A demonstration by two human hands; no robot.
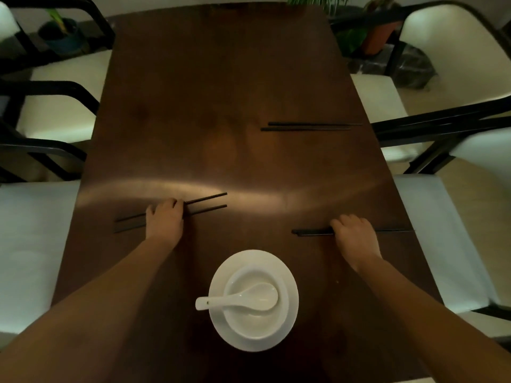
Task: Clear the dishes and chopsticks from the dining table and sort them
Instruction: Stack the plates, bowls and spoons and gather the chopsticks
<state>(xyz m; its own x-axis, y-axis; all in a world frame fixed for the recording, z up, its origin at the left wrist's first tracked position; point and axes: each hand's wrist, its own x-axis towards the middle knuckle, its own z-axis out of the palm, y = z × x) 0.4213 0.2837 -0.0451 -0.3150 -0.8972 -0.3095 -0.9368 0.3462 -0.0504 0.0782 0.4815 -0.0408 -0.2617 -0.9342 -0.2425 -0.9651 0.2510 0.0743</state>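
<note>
Three pairs of black chopsticks lie on the dark wooden table [221,92]. My left hand [165,219] rests palm-down over the middle of the left pair [207,204], fingers curled on them. My right hand [355,234] covers the middle of the right pair [312,232], fingers closed over them. Both pairs still lie on the tabletop. The third pair [309,126] lies untouched farther back on the right. Close to me stands a white plate [291,305] with a white bowl [254,319] stacked on it and a white soup spoon [237,298] resting in the bowl.
White-cushioned chairs with black frames stand along both sides, such as the nearest left seat [30,244] and the nearest right seat [442,239]. Potted plants [373,37] stand on the floor beyond the table's far right corner.
</note>
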